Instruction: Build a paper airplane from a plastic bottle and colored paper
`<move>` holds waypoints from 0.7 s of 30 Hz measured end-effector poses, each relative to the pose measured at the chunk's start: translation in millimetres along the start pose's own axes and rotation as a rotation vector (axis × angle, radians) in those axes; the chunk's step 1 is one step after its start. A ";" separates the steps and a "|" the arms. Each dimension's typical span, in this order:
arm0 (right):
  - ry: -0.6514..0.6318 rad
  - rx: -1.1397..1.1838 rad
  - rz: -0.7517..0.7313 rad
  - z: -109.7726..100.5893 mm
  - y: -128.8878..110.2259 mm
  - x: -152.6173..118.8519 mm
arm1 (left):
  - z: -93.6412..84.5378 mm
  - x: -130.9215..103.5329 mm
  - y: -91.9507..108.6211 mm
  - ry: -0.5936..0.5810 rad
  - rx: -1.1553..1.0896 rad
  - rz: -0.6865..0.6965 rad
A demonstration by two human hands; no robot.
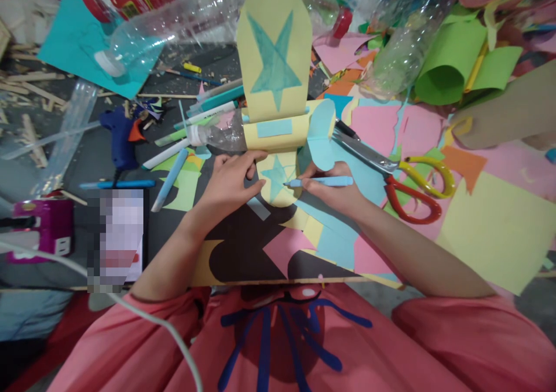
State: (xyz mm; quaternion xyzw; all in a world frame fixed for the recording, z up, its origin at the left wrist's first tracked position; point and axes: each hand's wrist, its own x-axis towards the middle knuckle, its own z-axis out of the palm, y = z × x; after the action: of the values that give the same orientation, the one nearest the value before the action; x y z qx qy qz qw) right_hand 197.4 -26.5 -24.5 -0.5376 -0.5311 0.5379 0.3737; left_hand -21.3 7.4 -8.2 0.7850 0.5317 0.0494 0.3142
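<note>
My right hand is closed around a light blue marker, its tip on the lower star drawn on a yellow paper wing. My left hand rests at that wing's left edge, thumb and index finger spread apart on the paper. The wing extends from a clear plastic bottle lying on its side, wrapped in a yellow paper band with a light blue strip on it. A longer yellow wing with a bigger blue-green star points away from me. A light blue paper tail is at the bottle's right end.
Scissors with red and yellow handles lie to the right, among coloured paper scraps. A blue glue gun, several markers and a phone are on the left. Plastic bottles line the back. A white cable crosses at lower left.
</note>
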 end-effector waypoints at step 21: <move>0.094 -0.061 -0.036 0.3 -3.9 1.3 | -0.3 -0.8 -0.4 -0.003 -0.007 0.007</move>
State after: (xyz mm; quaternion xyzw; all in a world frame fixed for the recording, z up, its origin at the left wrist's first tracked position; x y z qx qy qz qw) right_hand 196.3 -24.6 -21.0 -0.5637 -0.5386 0.4890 0.3912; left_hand -22.1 7.0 -7.9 0.7858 0.5283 0.0514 0.3175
